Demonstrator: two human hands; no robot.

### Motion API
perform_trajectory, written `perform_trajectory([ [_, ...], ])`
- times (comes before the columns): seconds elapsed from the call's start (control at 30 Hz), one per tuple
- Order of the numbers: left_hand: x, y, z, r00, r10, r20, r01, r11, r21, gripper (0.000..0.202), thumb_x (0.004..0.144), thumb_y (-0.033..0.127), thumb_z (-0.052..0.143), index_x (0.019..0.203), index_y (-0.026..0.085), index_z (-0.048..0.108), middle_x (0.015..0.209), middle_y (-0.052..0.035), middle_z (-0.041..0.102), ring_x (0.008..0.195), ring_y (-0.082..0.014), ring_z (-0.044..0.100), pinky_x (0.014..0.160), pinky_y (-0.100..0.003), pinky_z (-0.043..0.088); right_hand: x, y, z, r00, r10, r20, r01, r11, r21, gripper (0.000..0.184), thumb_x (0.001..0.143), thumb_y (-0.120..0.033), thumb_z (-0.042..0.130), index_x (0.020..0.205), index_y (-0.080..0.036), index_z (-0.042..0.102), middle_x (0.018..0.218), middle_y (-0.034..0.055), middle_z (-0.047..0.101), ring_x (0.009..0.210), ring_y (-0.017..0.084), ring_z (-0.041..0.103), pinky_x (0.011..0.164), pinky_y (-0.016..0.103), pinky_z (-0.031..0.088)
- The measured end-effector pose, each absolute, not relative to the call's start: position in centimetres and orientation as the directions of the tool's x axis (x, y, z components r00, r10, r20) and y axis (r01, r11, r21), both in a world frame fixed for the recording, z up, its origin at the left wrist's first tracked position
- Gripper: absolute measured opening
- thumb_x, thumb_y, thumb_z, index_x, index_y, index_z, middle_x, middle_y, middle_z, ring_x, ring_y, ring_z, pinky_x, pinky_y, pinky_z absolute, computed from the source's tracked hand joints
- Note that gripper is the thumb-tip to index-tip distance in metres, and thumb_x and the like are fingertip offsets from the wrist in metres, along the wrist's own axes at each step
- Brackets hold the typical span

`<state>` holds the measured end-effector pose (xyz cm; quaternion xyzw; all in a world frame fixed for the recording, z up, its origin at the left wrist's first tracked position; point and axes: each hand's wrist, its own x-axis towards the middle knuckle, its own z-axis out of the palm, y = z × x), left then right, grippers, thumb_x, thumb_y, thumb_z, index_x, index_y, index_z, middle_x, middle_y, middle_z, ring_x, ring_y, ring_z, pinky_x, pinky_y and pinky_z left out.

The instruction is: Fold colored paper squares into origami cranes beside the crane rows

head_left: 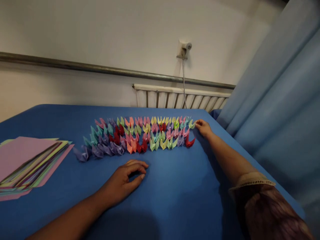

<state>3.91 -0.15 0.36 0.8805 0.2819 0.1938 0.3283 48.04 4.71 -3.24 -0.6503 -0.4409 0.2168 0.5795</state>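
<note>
Several rows of folded paper cranes in many colours stand close together on the blue surface (pixel 172 180). At the right end of a back row, my right hand (pixel 203 128) pinches a pale green paper crane (pixel 191 124) between thumb and fingers. My left hand (pixel 131 176) rests in front of the rows, its fingers loosely curved, the thumb apart from them and nothing held. Nearest to it are an orange crane (pixel 131 146) and a dark red crane (pixel 142 146). A lone red crane (pixel 190 142) ends the front row on the right.
A fanned stack of coloured paper sheets (pixel 27 156) lies at the left. Behind the surface are a metal rail (pixel 100 69), a slatted white frame (pixel 175 90) and a wall socket (pixel 183 50) with a plugged-in cord. A blue curtain (pixel 280 90) hangs along the right side.
</note>
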Motion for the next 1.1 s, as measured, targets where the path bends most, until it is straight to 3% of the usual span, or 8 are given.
perform_trajectory([
  [0.63,4.0,-0.1,0.6,0.777,0.615,0.133,0.362,-0.610,0.705,0.013,0.088,0.025,0.054,0.087,0.021,0.066,0.108,-0.0050,0.068,0.102,-0.0183,0.062,0.092,-0.035,0.049,47.6,5.7,-5.4,0.559,0.779,0.285,0.361,0.081,-0.929,0.027,0.063,-0.043,0.067,0.074,-0.018,0.061,0.066,0.0003,0.061,0.062,0.015,0.052,0.064,0.030,0.044],
  [1.1,3.8,0.2,0.2,0.780,0.606,0.155,0.357,-0.635,0.686,0.014,0.089,0.026,0.053,0.088,0.021,0.066,0.107,-0.0047,0.068,0.102,-0.0181,0.062,0.091,-0.034,0.049,47.6,5.8,-5.6,0.577,0.764,0.290,0.370,0.072,-0.926,0.017,0.066,-0.032,0.066,0.074,-0.018,0.065,0.070,0.0015,0.066,0.063,0.015,0.058,0.068,0.031,0.049],
])
